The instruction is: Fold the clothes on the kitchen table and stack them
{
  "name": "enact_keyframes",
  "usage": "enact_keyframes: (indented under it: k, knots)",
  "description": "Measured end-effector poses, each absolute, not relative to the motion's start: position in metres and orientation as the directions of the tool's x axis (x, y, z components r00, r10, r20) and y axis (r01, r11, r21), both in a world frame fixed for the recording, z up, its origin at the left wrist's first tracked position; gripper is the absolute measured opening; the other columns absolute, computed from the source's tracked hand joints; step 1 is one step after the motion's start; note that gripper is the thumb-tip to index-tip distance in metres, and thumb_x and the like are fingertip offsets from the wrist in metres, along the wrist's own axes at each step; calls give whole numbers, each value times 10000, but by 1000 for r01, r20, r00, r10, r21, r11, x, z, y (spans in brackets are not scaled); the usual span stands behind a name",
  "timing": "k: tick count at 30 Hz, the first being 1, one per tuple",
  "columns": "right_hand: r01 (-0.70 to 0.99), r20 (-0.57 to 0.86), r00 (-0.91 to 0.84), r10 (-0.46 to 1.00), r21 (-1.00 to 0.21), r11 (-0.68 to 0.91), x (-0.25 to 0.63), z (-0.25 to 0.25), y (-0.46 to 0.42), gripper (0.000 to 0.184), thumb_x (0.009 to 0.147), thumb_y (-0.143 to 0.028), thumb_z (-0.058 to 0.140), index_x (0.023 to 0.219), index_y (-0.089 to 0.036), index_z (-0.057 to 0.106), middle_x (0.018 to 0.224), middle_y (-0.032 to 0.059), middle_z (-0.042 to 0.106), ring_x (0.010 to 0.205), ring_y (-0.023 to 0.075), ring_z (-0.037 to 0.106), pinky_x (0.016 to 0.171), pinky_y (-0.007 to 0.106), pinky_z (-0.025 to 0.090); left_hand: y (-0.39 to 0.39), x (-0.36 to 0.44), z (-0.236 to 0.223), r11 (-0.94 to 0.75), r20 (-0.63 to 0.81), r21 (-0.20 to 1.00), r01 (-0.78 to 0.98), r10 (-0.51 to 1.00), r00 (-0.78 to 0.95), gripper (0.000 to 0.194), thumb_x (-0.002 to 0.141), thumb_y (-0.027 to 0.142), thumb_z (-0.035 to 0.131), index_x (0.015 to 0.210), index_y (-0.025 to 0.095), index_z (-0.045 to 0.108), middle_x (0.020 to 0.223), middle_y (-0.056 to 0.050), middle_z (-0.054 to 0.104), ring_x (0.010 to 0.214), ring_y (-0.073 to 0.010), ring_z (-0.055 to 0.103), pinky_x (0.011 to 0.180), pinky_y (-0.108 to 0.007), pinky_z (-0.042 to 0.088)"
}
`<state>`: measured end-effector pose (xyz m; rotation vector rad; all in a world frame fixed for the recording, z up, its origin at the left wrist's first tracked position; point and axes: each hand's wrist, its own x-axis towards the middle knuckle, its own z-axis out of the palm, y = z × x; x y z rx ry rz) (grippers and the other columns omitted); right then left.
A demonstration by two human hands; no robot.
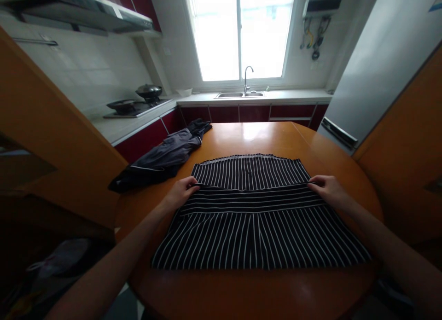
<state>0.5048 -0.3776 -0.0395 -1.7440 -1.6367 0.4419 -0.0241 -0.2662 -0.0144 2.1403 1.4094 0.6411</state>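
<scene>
A black garment with white stripes [255, 218] lies flat on the round wooden table [241, 292]. A band of it is folded across the middle. My left hand [183, 189] pinches the left end of that fold, fingers closed on the cloth. My right hand [326, 186] pinches the right end of the same fold. Both forearms reach in from the near edge, one along each side of the garment.
A dark grey garment [165, 159] lies crumpled at the table's far left edge. Wooden chair backs stand at the left [51, 140] and right [410, 145]. Behind are a counter with a sink [238, 94], a stove with pans [138, 103] and a fridge [376, 66].
</scene>
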Motion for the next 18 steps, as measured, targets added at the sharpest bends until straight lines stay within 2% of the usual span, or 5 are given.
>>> enact_keyframes:
  k: [6, 9, 11, 14, 18]
  knots:
    - [835, 194, 93, 977, -549, 30, 508, -61, -364, 268, 845, -413, 558, 822, -211, 734, 848, 107, 766, 795, 287, 726, 757, 418, 570, -254, -27, -36, -386, 149, 491, 781, 921, 361, 271, 833, 448, 585, 846, 183, 636, 848, -73, 687, 814, -246, 656, 777, -358, 519]
    - [927, 275, 95, 957, -376, 16, 504, -58, -368, 336, 898, -434, 547, 1001, -187, 751, 985, 165, 748, 921, 334, 709, 833, 480, 567, -266, -19, -27, -483, 281, 372, 793, 873, 399, 369, 887, 424, 576, 1122, 149, 653, 1169, -143, 676, 1110, -305, 632, 992, -448, 493]
    - [958, 380, 49, 924, -280, 64, 483, -50, -375, 426, 934, -457, 528, 1212, -187, 706, 1152, 188, 710, 1074, 371, 664, 920, 533, 541, -285, 1, -16, -585, 330, 306, 751, 805, 493, 474, 959, 418, 518, 1350, 154, 565, 1414, -148, 569, 1316, -307, 525, 1129, -477, 400]
    - [925, 451, -157, 879, -245, 291, 421, -42, -391, 547, 995, -459, 460, 1502, -255, 489, 1407, 136, 598, 1298, 357, 548, 1075, 554, 458, -324, 49, -9, -738, 256, 252, 626, 675, 692, 533, 1047, 434, 382, 1517, 185, 424, 1588, -119, 410, 1453, -274, 397, 1205, -451, 310]
    - [833, 381, -374, 845, -262, 487, 337, -56, -412, 668, 1033, -465, 384, 1639, -301, 153, 1633, 73, 347, 1489, 316, 335, 1186, 566, 324, -362, 108, -28, -831, 116, 218, 512, 543, 832, 631, 1072, 509, 279, 1613, 186, 241, 1665, -118, 236, 1549, -268, 187, 1246, -482, 178]
